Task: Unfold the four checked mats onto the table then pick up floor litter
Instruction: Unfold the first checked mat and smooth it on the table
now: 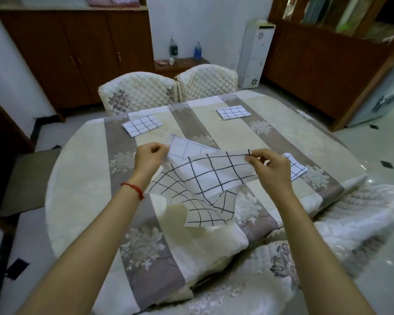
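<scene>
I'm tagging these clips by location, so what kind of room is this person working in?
Most likely a home dining room. A large table under a quilted floral cloth has matching padded chairs pulled up to it, wooden cabinets line the wall, and both hands are unfolding a checked mat.

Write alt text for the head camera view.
Two hands, left hand and right hand, pinch the top corners of a half-unfolded checked mat above a table. Three folded mats lie there: far left, far right, near right.
</scene>
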The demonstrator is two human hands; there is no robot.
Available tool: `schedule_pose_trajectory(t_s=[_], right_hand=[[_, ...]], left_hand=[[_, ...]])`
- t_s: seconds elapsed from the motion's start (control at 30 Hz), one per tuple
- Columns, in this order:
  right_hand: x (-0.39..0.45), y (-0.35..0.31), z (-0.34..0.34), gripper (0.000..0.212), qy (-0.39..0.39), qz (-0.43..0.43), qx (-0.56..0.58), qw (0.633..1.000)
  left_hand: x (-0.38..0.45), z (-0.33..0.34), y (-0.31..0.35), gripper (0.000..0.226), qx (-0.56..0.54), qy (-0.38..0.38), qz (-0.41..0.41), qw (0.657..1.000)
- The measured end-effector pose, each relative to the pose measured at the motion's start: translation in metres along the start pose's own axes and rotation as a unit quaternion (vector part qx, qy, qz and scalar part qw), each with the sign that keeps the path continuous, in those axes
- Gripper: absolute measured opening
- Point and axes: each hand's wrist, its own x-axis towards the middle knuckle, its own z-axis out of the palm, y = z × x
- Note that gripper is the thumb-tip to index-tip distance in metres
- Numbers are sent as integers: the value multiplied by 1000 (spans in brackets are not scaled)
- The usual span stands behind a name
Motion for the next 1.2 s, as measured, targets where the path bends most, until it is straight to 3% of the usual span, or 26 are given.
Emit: schedule_pose_trajectory(t_s=[0.17, 0.3, 0.6, 0.77, 0.93, 1.2], right_hand=[[24, 3, 4, 5, -18, 40, 12, 999], [44, 1, 14, 11, 1, 30, -27, 999], [100, 2, 50, 13, -35, 120, 32, 992], [124, -1, 67, 12, -51, 151, 92, 983], [145, -1, 84, 31, -25, 213, 203, 955], [178, -23, 98, 17, 41, 159, 149, 975]], left_hand=[[27, -35, -2, 24, -11, 38, -4, 999], [45, -60, -4, 5, -1, 86, -8, 996], [76, -100, -4, 20, 27, 156, -14, 987], [92, -116, -3, 14, -80, 137, -64, 985], [109, -127, 0, 24, -204, 131, -108, 964], [139, -138, 29, 21, -276, 187, -88, 939]])
